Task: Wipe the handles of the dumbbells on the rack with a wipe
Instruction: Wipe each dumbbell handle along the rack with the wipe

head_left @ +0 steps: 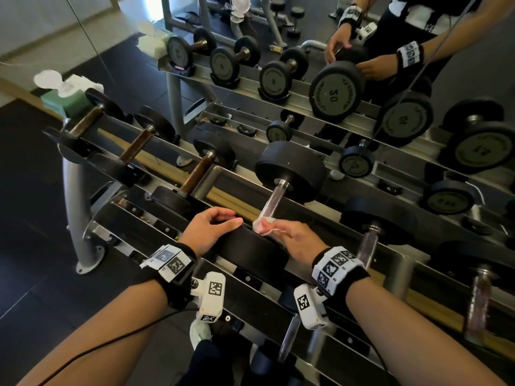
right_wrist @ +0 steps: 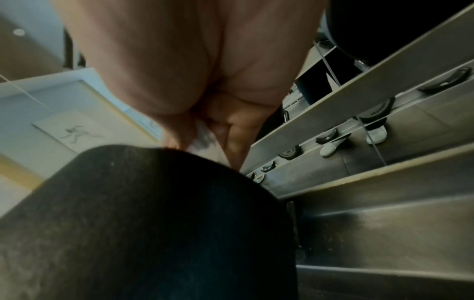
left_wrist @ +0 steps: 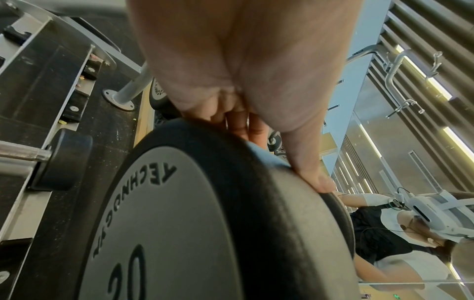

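A large black dumbbell lies on the top tier of the rack (head_left: 73,213). Its near head (head_left: 250,253) is under my wrists and its steel handle (head_left: 274,199) runs away to the far head (head_left: 291,171). My left hand (head_left: 210,229) sits on the near head (left_wrist: 179,223), fingers curled over its far rim and thumb along the edge (left_wrist: 307,168). My right hand (head_left: 292,239) pinches a crumpled white wipe (head_left: 263,225) against the near end of the handle. In the right wrist view the wipe (right_wrist: 202,138) shows between the fingers (right_wrist: 233,142) above the head (right_wrist: 143,223).
Smaller dumbbells with brown handles (head_left: 196,176) lie to the left, and bigger ones with steel handles (head_left: 369,246) to the right. A green wipe box (head_left: 65,100) stands at the rack's far left end. A mirror (head_left: 334,90) runs behind the rack. A lower tier holds more dumbbells (head_left: 289,338).
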Action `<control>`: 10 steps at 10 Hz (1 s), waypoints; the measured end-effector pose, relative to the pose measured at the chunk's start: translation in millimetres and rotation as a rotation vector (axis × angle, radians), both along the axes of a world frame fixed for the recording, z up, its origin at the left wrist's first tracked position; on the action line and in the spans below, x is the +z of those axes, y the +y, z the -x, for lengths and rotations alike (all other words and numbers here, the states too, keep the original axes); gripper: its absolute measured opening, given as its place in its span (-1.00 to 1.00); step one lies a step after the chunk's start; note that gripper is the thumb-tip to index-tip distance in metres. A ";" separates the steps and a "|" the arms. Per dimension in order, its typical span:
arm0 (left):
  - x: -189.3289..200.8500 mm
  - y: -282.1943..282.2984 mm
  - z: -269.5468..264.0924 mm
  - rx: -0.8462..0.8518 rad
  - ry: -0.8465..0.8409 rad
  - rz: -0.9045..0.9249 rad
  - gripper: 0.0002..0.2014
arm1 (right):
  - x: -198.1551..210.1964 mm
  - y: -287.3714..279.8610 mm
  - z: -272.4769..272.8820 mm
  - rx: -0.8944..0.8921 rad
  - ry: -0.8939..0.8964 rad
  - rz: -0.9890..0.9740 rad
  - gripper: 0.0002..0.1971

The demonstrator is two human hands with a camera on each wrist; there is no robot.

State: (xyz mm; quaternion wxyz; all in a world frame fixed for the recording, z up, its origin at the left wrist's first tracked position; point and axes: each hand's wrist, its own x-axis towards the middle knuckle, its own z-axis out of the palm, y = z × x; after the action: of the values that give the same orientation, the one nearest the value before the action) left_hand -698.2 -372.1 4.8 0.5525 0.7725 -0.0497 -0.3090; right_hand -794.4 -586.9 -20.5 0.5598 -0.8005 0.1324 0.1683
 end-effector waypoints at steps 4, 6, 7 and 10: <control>-3.8 2.5 2.4 -0.011 -0.017 0.036 -0.57 | 53.5 -42.5 -35.7 -0.043 -0.134 0.177 -0.37; -5.7 2.5 0.2 -0.013 -0.001 0.027 -0.65 | 33.2 -40.9 -56.0 0.354 -0.094 0.742 -0.46; -5.3 3.3 0.1 -0.020 0.011 0.023 -0.64 | 42.0 -40.7 -58.2 0.584 -0.311 1.029 -0.39; -6.0 1.7 1.4 0.004 -0.015 0.005 -0.69 | 26.2 -32.1 -42.5 0.839 -0.319 0.929 -0.27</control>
State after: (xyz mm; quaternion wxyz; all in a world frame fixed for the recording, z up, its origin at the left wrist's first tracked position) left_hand -699.6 -370.4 -1.2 0.5546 0.7736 -0.0529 -0.3019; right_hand -751.9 -619.0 5.7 0.0546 -0.9584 -0.2176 0.1768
